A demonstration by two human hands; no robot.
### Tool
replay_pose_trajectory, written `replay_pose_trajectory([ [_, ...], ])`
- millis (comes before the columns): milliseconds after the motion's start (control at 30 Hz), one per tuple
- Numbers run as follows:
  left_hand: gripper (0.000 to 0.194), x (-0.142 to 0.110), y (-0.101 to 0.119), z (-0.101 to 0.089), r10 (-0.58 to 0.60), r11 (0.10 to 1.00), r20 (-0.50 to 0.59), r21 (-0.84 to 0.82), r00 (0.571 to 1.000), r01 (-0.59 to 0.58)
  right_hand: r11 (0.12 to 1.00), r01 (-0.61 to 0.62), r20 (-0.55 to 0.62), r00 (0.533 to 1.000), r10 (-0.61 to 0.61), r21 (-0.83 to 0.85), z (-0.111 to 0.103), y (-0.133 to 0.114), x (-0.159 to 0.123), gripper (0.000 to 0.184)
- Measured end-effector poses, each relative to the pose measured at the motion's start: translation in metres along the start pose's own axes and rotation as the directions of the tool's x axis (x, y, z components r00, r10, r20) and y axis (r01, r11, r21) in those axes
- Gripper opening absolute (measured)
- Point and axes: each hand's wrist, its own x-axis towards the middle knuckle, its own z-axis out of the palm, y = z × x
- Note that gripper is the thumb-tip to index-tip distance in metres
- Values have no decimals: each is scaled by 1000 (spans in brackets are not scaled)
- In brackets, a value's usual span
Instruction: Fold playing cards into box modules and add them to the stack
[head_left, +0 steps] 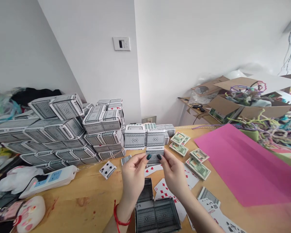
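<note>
My left hand (134, 171) and my right hand (174, 171) pinch a playing card (154, 152) by its lower part, patterned back toward me. Both thumbs press on its face; the fingers behind it are hidden. Its top edge overlaps the card blocks behind, so I cannot tell where it ends. Below my hands stands an open box shape built of cards (157, 215), with its hollow side up. Loose face-up cards (166, 189) lie partly under my right forearm. A spade card (108, 170) lies left of my left hand.
Stacked blocks folded from cards (63, 134) fill the back left. Green card packs (197, 168) and a pink sheet (237, 168) lie to the right. A white power strip (50, 181) is at left. An open cardboard box (251, 111) with yarn stands at far right.
</note>
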Motion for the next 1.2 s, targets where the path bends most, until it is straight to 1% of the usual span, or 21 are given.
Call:
replay_pose_trajectory([
  [167,18,3,-1,-2,-50,998,31,-42,998,51,996,-58,62,997,54,69,-4,-3,1,29],
  [233,18,3,-2,-2,-54,997,36,-45,998,56,995,-70,79,995,65,63,-6,-1,1,27],
  [400,14,1,2,-4,-14,1000,22,21,1000,14,990,-75,61,995,82,-116,-13,8,5,26],
  [500,13,1,6,-5,-19,999,49,44,999,17,988,-48,48,997,56,-147,-15,12,7,26],
  [567,12,1,8,-4,3,1000,84,21,996,-5,993,-30,54,998,37,-112,-15,11,8,26],
  [600,12,1,8,-4,16,1000,113,-5,993,-16,996,-28,77,996,35,-84,-15,10,9,25],
  [667,15,1,10,-4,31,997,183,-69,983,-19,999,-47,163,986,45,8,-14,7,9,25],
  [733,21,2,12,-4,25,993,239,-116,971,3,983,-108,265,962,66,147,-13,3,8,25],
  [800,24,3,15,-6,14,990,264,-139,964,24,936,-192,325,941,91,294,-12,0,7,23],
  [867,27,3,18,-7,2,987,271,-156,963,42,863,-289,382,916,123,415,-11,-2,6,22],
  [967,27,3,21,-7,-15,984,284,-166,959,65,737,-428,514,848,129,523,-10,-4,5,28],
  [1033,27,3,20,-7,-16,985,300,-161,954,67,674,-487,577,809,109,556,-9,-3,5,33],
  [1067,28,3,19,-7,-13,985,305,-160,952,65,649,-505,590,801,106,569,-8,-3,5,33],
  [1133,29,2,17,-7,-7,985,301,-163,954,59,612,-527,589,799,120,590,-7,-1,6,33],
  [1200,28,3,13,-7,1,984,278,-171,961,48,587,-528,559,816,149,614,-7,2,7,30],
])
